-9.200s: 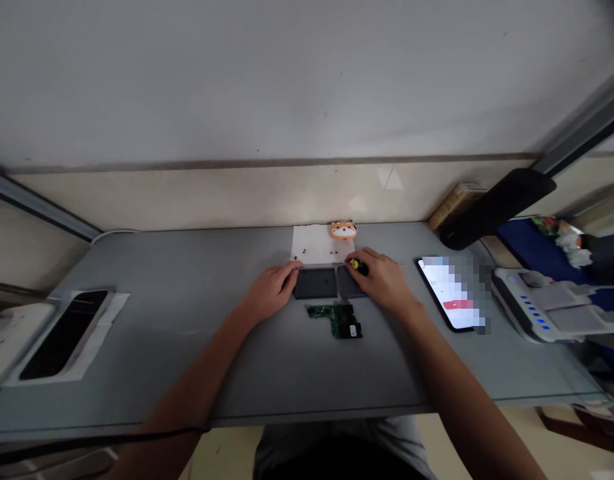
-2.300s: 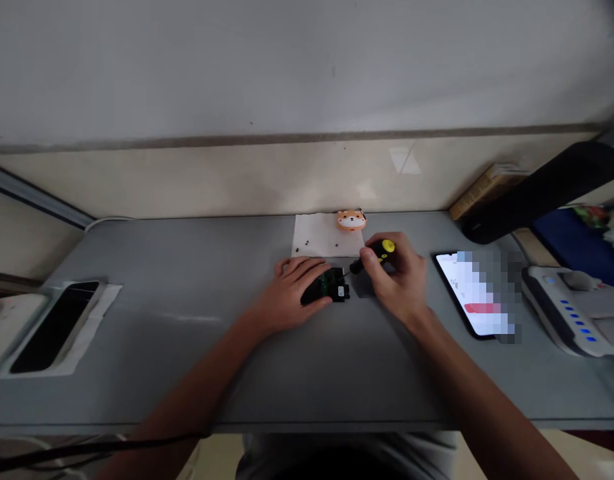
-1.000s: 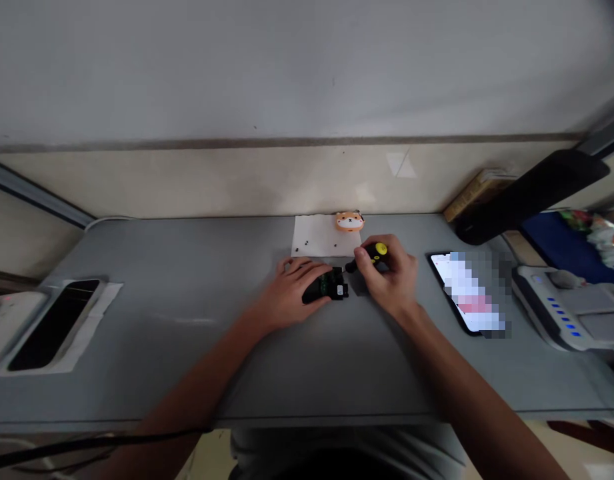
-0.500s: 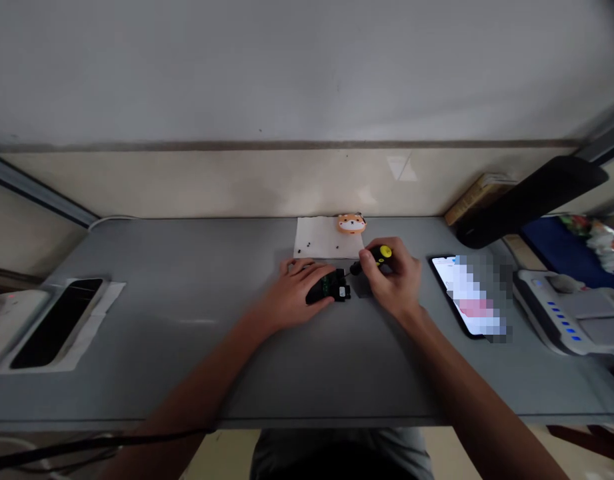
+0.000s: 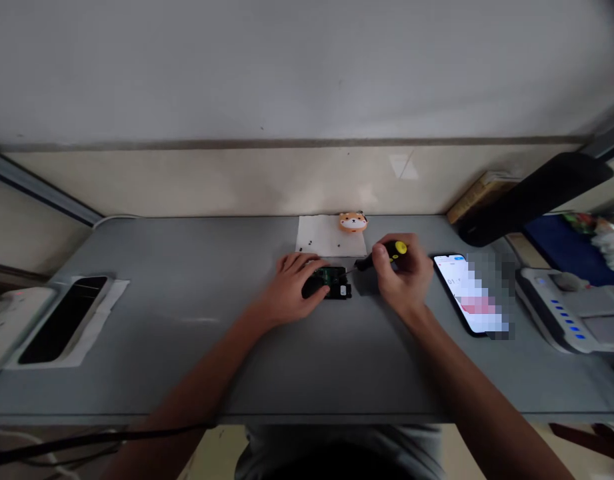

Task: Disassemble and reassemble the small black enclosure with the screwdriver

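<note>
Two bare hands work at the middle of a grey table (image 5: pixel 187 360), as I follow them from afar through the head camera. The left hand (image 5: pixel 289 290) is closed over the left part of a small circuit board (image 5: pixel 331 274), fingers across its far side and thumb along the near side. The board lies flat on the table between the hands, green and black, with a white label. The right hand (image 5: pixel 407 277) grasps a black and yellow screwdriver (image 5: pixel 365 263), tilted, its thin shaft reaching over the board; I cannot tell whether the tip touches it. Just beyond the board lies a sheet of white paper (image 5: pixel 324 233) bearing a few tiny dark pieces (image 5: pixel 301 249) and an orange and white animal-faced case (image 5: pixel 353 222). To the right of the right hand lies a lit phone (image 5: pixel 469 293); a dark-screened phone (image 5: pixel 64 320) rests well apart, at far left.
</note>
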Available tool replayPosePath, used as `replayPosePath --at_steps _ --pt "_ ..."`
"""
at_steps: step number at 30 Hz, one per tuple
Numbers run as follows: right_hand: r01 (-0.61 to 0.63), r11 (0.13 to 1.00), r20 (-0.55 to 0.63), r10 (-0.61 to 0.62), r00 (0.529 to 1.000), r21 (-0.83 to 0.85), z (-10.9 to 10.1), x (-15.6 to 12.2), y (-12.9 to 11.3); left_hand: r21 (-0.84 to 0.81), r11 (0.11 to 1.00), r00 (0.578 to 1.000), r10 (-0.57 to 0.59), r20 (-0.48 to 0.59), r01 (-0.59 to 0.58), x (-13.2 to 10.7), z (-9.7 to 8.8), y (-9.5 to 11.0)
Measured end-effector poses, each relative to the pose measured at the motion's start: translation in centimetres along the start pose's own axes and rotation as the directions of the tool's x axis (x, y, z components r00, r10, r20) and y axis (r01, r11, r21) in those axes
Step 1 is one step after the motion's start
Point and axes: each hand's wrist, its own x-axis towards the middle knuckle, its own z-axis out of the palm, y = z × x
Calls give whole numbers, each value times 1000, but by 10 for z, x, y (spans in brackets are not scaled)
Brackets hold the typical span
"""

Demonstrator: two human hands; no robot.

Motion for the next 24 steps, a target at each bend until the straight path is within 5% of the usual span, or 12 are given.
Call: replayPosePath --at_steps 8,24 --pt "-27 999 -60 29 998 35 1 3 2 19 982 975 -183 -125 187 3 8 -9" --pt "-53 998 -82 56 995 32 1 3 0 50 974 958 -205 -200 219 2 12 -6"
